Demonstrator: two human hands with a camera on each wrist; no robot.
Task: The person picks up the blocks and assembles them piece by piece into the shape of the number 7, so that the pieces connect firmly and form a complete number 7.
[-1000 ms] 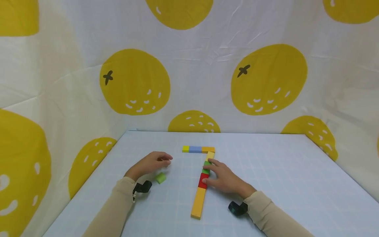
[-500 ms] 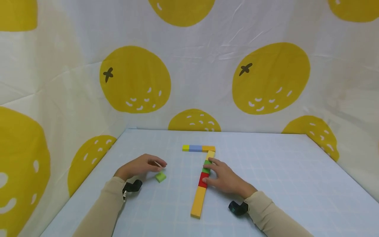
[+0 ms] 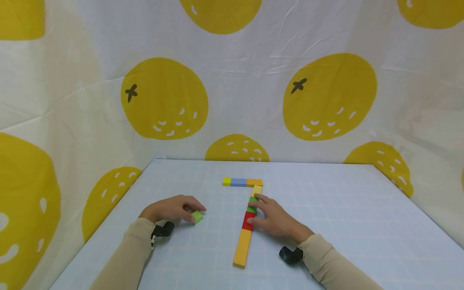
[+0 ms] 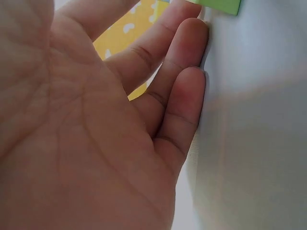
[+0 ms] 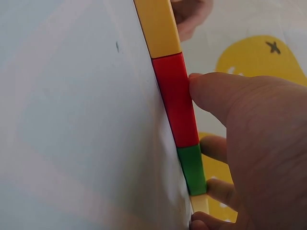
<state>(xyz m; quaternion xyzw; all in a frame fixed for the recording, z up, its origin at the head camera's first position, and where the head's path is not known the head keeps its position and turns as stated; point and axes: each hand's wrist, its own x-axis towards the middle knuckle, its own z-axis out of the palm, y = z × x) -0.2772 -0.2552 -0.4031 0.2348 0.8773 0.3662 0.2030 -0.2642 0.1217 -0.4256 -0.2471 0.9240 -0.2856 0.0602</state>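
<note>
In the head view, my left hand (image 3: 172, 208) is at a small light green block (image 3: 197, 216) left of the row, thumb on its near side and fingers on its far side, pinching it. The left wrist view shows that block's edge (image 4: 225, 5) beyond the fingertips. My right hand (image 3: 277, 219) rests on the row with relaxed fingers. Its thumb touches the red block (image 5: 176, 98), and other fingertips are at the green block (image 5: 193, 170) and the pale yellow block (image 3: 257, 190). A long orange-yellow block (image 3: 242, 249) makes the row's near end.
Across the row's far end lie a yellow block (image 3: 226, 182), a blue block (image 3: 239, 182) and an orange block (image 3: 255, 183), end to end. The pale checked tabletop (image 3: 344, 213) meets a curtain (image 3: 246, 100) printed with yellow fruit at the back and sides.
My left hand has moved back toward me and down onto the light green block, taking hold of it. The right hand and the row of blocks have stayed in place.
</note>
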